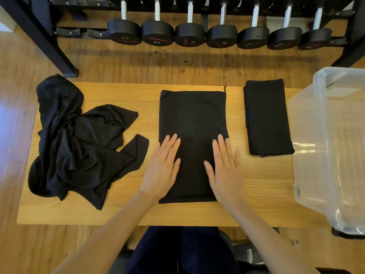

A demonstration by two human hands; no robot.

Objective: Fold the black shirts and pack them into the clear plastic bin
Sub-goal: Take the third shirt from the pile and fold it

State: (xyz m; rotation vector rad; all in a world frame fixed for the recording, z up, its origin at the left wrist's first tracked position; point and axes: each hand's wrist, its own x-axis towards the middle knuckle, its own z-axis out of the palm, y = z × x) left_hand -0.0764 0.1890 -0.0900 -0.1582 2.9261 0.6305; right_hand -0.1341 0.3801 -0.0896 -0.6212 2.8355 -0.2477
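Head view: both palms flat on a half-folded shirt, nothing gripped.
The clear plastic bin (327,147) waits empty at right. The half-folded shirt (192,119) lies mid-table; left hand (161,169) and right hand (226,171), fingers straight, could drag slippery fabric askew.

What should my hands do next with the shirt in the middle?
Probably fold its near end up over the far half. Both the left hand and right hand lie flat on the middle shirt, which is longer than the folded shirt.
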